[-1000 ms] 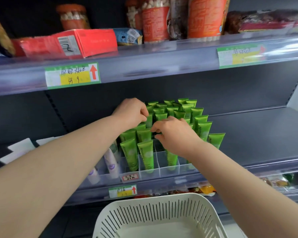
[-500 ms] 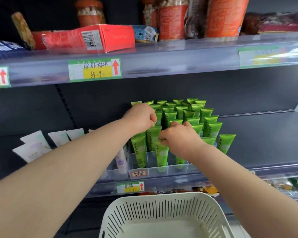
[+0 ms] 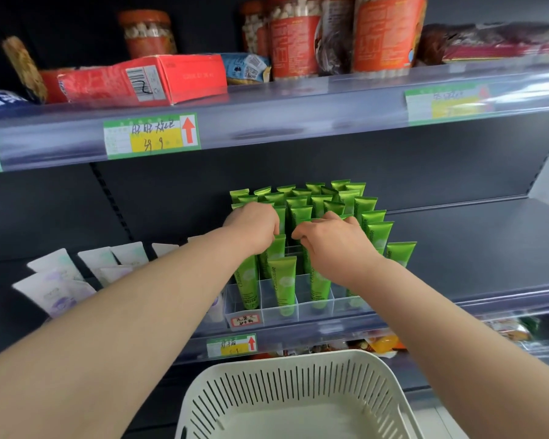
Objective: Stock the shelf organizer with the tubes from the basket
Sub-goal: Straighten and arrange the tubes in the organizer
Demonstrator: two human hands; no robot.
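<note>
Several green tubes (image 3: 317, 201) stand upright in rows in a clear divided shelf organizer (image 3: 267, 307) on the middle shelf. My left hand (image 3: 254, 226) is curled over the tube tops on the left side of the block, fingers closed on a green tube (image 3: 274, 248). My right hand (image 3: 330, 245) is just to its right, fingers pinched on the top of another tube that it mostly hides. One tube (image 3: 282, 280) stands free in the front row. The white slotted basket (image 3: 298, 375) is below the shelf, and no tubes show in its visible part.
White and lilac tubes (image 3: 57, 293) lie on the shelf left of the organizer. The upper shelf (image 3: 298, 112) with a red box (image 3: 146, 79) and jars hangs close above. The shelf surface (image 3: 473, 248) extends to the right. Snack packs (image 3: 384, 342) sit on the shelf below.
Both hands have moved a little further back over the tube rows and closer together. The front-row tube under my right hand now stands free in its compartment.
</note>
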